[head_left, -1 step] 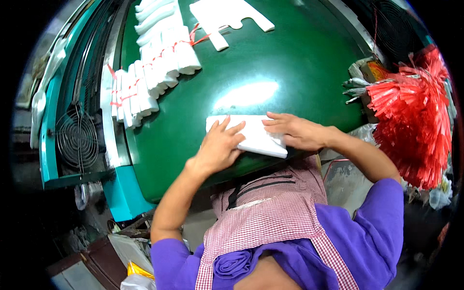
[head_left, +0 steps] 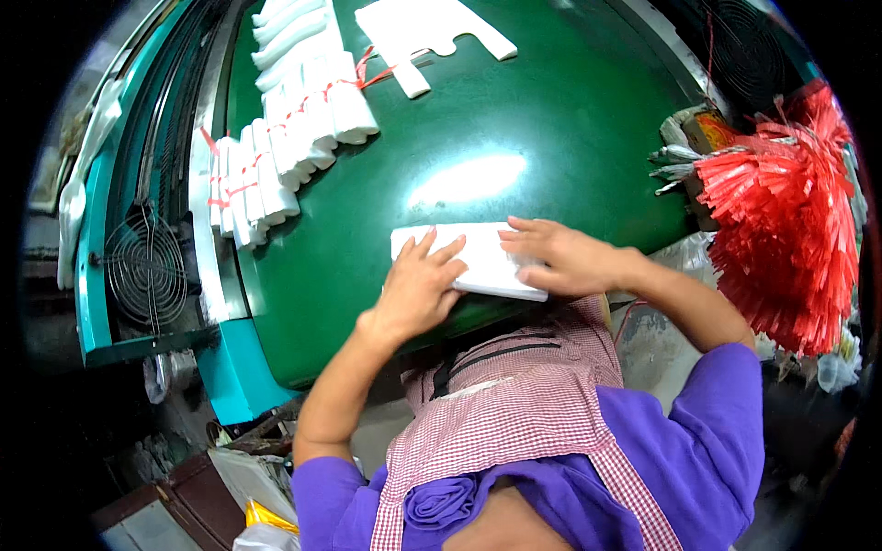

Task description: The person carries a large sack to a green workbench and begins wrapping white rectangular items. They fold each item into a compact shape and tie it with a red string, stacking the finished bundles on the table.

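Observation:
A folded stack of white plastic bags [head_left: 482, 250] lies on the green table [head_left: 551, 119] near its front edge. My left hand [head_left: 418, 289] lies flat on the stack's left part, fingers spread. My right hand [head_left: 562, 257] presses on the right end, fingers stretched left across the top and thumb at the near edge. Neither hand grips anything.
Bundles of folded white bags tied with red strips [head_left: 294, 129] sit in rows at the table's far left. A flat white bag [head_left: 432, 28] lies at the back. A thick bunch of red plastic strips [head_left: 781, 211] hangs at the right. A fan grille [head_left: 142, 266] sits in the teal frame at left.

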